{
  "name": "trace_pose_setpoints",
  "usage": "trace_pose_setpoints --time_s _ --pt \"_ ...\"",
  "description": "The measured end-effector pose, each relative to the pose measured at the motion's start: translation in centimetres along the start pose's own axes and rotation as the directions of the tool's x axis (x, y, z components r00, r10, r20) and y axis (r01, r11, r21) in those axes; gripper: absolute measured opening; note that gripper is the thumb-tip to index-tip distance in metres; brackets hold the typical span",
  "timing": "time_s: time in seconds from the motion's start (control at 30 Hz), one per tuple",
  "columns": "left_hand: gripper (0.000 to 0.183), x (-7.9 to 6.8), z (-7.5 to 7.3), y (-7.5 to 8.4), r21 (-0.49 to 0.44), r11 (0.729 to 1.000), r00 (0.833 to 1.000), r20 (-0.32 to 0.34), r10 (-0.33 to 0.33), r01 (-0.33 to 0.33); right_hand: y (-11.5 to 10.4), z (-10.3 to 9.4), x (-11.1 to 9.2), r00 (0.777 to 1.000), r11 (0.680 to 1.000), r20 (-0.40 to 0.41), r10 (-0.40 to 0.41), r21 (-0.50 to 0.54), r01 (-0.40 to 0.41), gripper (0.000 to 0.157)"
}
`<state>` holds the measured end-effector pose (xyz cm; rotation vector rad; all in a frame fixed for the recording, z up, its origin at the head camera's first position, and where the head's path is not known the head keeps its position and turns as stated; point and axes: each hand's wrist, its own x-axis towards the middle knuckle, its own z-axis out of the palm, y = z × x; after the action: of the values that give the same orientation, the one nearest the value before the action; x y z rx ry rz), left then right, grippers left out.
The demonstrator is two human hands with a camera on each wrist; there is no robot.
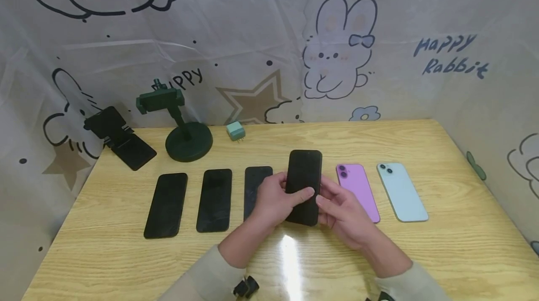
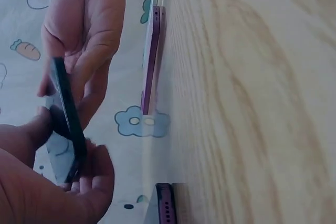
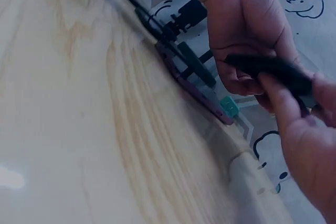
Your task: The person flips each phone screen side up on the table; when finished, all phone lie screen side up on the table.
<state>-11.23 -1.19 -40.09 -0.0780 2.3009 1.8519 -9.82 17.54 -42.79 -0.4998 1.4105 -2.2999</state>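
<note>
A dark smartphone point(image 1: 304, 170), screen toward the head camera, is held above the table between both hands. My left hand point(image 1: 273, 200) grips its left edge, thumb across the screen and fingers behind. My right hand point(image 1: 346, 214) holds the opposite edge near the lower corner. In the left wrist view the phone point(image 2: 68, 114) appears edge-on between the hands, and in the right wrist view the phone point(image 3: 273, 72) is tilted. Beneath the left hand lies a partly covered black phone point(image 1: 252, 188). A purple phone point(image 1: 363, 193) lies back up beside the right hand, partly hidden by it.
Two black phones point(image 1: 166, 205) point(image 1: 214, 200) lie at left, a light blue phone point(image 1: 403, 193) at right. Behind stand a green phone stand point(image 1: 188, 142), a black folding stand point(image 1: 132, 149) and a teal charger plug point(image 1: 236, 130). The wooden table point(image 1: 463, 254) meets a printed cloth backdrop.
</note>
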Motion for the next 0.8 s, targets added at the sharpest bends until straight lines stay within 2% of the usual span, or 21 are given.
trace_pose_setpoints --time_s 0.07,0.13,0.2,0.27,0.33,0.43,0.5,0.67,0.8 --pt "0.043 -0.1 -0.2 0.3 0.056 0.998 1.000 -0.023 0.007 -0.006 -0.1 0.1 0.1 1.000 1.000 -0.028 0.013 -0.001 -0.013 0.054" --pt "0.038 -0.2 -0.3 0.5 0.067 0.998 0.999 -0.033 -0.006 0.008 -0.3 0.1 0.2 0.996 0.999 -0.084 0.035 -0.037 -0.038 0.054" --pt "0.034 -0.1 -0.5 0.6 0.033 0.998 0.999 -0.023 -0.044 0.045 -0.4 0.1 0.3 0.988 0.994 -0.144 0.052 -0.084 -0.064 0.054" --pt "0.038 -0.1 -0.6 0.6 -0.013 0.996 0.996 -0.010 -0.084 0.084 -0.7 0.1 0.3 0.973 0.985 -0.218 0.072 -0.140 -0.104 0.056" --pt "0.045 0.0 -0.7 0.6 -0.054 0.994 0.995 0.001 -0.096 0.096 -0.9 0.1 0.3 0.952 0.970 -0.289 0.096 -0.189 -0.154 0.058" --pt "0.055 0.1 -0.7 0.4 -0.082 0.993 0.996 -0.001 -0.085 0.085 -1.2 0.1 0.4 0.928 0.947 -0.355 0.113 -0.245 -0.209 0.063" --pt "0.058 0.1 -0.7 0.2 -0.090 0.994 0.998 -0.008 -0.066 0.065 -1.2 0.0 0.4 0.919 0.936 -0.374 0.120 -0.265 -0.230 0.064" --pt "0.062 0.2 -0.6 -0.4 -0.090 0.996 0.999 -0.021 -0.028 0.026 -1.0 -0.4 0.6 0.920 0.937 -0.370 0.126 -0.261 -0.233 0.062" --pt "0.064 0.3 -0.5 -0.7 -0.101 0.995 0.999 -0.013 -0.030 0.029 -1.0 -0.8 0.7 0.920 0.928 -0.370 0.129 -0.282 -0.244 0.058"
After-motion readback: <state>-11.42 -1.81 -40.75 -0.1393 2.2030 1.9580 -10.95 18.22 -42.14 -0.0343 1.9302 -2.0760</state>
